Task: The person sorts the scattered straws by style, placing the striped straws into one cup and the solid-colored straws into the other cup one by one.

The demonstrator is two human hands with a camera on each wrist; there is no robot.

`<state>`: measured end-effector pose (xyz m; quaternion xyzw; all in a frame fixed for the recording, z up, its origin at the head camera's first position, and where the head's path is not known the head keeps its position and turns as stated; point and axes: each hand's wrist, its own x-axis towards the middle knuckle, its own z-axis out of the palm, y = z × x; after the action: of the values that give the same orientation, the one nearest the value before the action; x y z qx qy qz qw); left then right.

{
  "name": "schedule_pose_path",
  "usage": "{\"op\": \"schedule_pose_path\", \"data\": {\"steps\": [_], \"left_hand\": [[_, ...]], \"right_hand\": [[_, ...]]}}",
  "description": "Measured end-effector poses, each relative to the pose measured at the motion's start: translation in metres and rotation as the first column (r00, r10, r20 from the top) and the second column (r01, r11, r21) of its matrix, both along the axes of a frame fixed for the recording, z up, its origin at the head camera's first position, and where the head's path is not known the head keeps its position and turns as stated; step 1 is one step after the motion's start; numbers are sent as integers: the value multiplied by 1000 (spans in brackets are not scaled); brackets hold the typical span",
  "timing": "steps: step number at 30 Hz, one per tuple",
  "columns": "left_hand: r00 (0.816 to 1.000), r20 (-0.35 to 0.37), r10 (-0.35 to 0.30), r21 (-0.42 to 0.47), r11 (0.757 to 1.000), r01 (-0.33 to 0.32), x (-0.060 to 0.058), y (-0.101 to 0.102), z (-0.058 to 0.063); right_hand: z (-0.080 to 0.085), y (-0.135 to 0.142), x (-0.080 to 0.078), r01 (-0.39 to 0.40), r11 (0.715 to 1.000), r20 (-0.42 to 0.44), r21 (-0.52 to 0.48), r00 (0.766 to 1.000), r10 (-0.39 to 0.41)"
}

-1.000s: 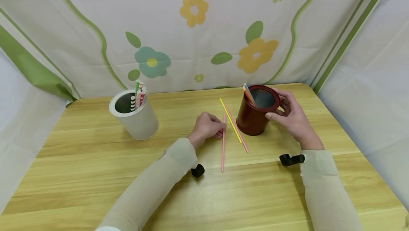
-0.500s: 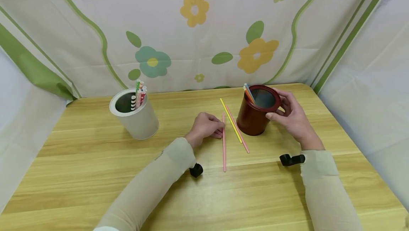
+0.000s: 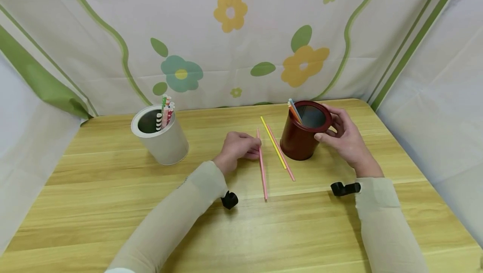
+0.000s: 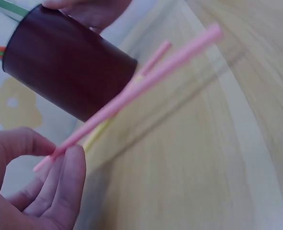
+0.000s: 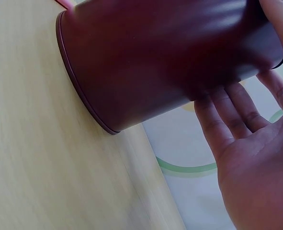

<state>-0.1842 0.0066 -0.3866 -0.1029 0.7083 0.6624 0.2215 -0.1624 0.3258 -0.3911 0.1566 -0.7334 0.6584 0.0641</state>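
Observation:
Between thumb and fingertips my left hand [image 3: 237, 147] pinches a pink straw [image 3: 263, 172] near its far end. In the left wrist view that straw [image 4: 141, 86] is lifted off the wood, its shadow beneath. My right hand [image 3: 345, 139] holds the dark red canister [image 3: 299, 141] at its right side, thumb at the front and fingers behind the rim. The right wrist view shows the fingers [image 5: 218, 115] against the canister wall [image 5: 155, 62]. A yellow straw [image 3: 272, 141] lies crossed with a second pink straw [image 3: 289, 172] just left of the canister.
A white canister [image 3: 166, 147] with several patterned straws [image 3: 164, 115] stands at the left. Orange and blue straws [image 3: 294, 111] lean inside the red canister. Behind the wooden table [image 3: 302, 231] hangs a flowered curtain [image 3: 234, 46].
My left hand has drawn slightly left with the pink straw, whose near end has swung right and come up off the table. The right hand and red canister stay put.

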Motion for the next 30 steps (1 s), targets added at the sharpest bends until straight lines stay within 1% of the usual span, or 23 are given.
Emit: {"op": "schedule_pose_path", "data": {"steps": [5, 11, 20, 25, 30], "left_hand": [[999, -4, 40, 28, 999, -40, 3, 1, 10], [996, -26, 87, 66, 994, -85, 8, 2, 21], [986, -25, 164, 119, 980, -160, 12, 0, 32], [984, -10, 180, 162, 971, -176, 12, -4, 42], [988, -21, 154, 201, 968, -147, 14, -7, 54]], "right_hand": [[-1, 0, 0, -2, 1000, 1, 0, 1000, 2], [0, 0, 0, -1, 1000, 3, 5, 1000, 1], [1, 0, 0, -3, 1000, 8, 4, 1000, 3], [1, 0, 0, -5, 1000, 9, -3, 1000, 5], [0, 0, 0, -4, 1000, 7, -6, 1000, 4]]}}
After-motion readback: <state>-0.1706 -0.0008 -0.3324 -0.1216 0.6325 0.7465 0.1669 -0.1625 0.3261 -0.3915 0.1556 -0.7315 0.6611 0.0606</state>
